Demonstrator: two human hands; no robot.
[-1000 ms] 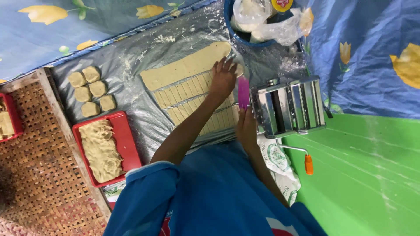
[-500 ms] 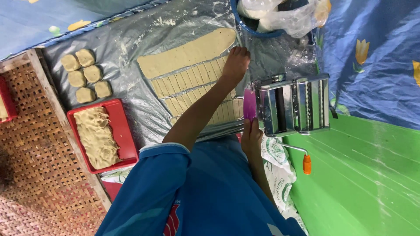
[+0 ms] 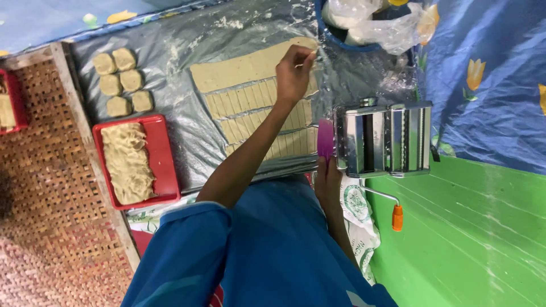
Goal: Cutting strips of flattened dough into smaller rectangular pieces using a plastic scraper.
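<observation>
left hand [image 3: 293, 77] fingers pinching far edge of dough sheet [image 3: 250, 68], long axis running across grey plastic sheet [image 3: 187, 136]. right hand [image 3: 328, 185] gripping purple scraper [image 3: 325, 138], pointing away, beside pasta machine [image 3: 384, 138].

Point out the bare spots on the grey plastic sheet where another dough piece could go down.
Free: the strip of grey plastic sheet between the dough lumps and the rolled dough sheet, and the floury patch above it. Crowded: beside the pasta machine, where the left hand and the right hand with the purple scraper work; the red tray is full.
</observation>
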